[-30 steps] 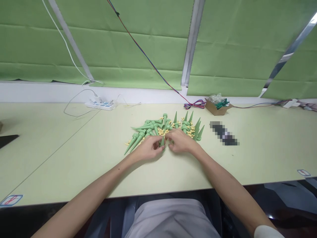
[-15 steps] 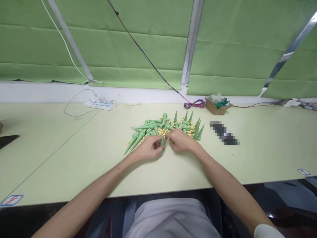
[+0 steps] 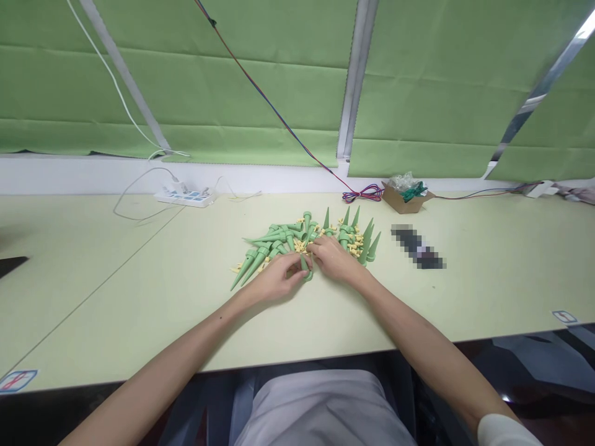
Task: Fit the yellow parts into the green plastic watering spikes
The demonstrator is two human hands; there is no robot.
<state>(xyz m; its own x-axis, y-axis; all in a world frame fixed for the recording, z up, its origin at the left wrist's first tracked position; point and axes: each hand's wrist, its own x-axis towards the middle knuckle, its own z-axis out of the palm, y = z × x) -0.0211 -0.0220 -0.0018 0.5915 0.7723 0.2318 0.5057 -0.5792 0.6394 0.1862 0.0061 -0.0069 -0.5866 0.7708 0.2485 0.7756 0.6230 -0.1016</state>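
My left hand (image 3: pixel 275 277) is closed around a green plastic plant-watering spike (image 3: pixel 304 265), which stands point up just above or on the table. Beside it, my right hand (image 3: pixel 333 256) reaches the near edge of the pile, with its fingers bent together among small yellow valve pieces (image 3: pixel 300 246). Whatever those fingertips pinch, if anything, is hidden. Several loose green spikes (image 3: pixel 255 265) lie to the left and behind the hands. Further right, other green spikes (image 3: pixel 367 240) stand upright beside more yellow pieces (image 3: pixel 356 241).
A small cardboard box (image 3: pixel 403 202) with clear plastic and green items sits at the back, near coiled red-and-blue wire (image 3: pixel 363 193). A dark pixelated object (image 3: pixel 417 246) lies right of the pile. A white power strip (image 3: pixel 186 197) with cables rests back left on the pale table (image 3: pixel 139 297).
My right hand has drawn slightly away from the held spike toward the yellow pieces. More of the spike's base shows. My left hand keeps hold of it. The view has shifted slightly.
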